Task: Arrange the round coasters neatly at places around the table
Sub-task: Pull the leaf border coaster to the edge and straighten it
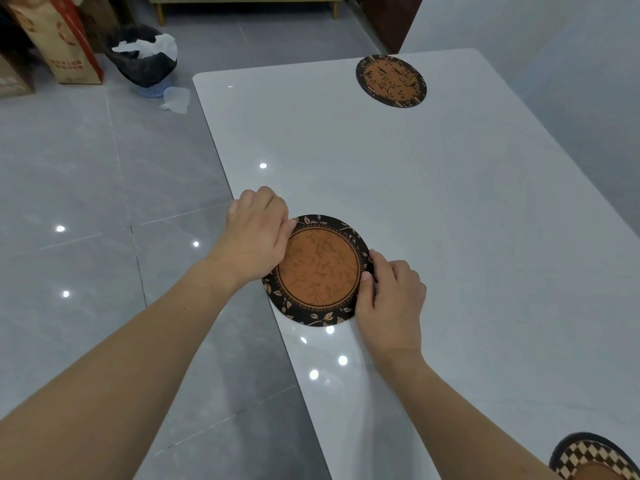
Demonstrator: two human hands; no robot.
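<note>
A round coaster with an orange middle and a black leaf-patterned border (320, 271) lies at the left edge of the white table (450, 220), its left rim slightly over the edge. My left hand (256, 237) pinches its upper-left rim. My right hand (391, 299) grips its right rim. A second round coaster with a bird pattern (390, 80) lies flat near the far end of the table. A third coaster with a checkered border (592, 459) shows partly at the bottom right corner.
Grey tiled floor (86, 202) lies left of the table. A bin with a black bag and white paper (145, 64) stands at the far left, with a brown paper bag (59, 39) beside it and a crumpled tissue (176, 100) on the floor.
</note>
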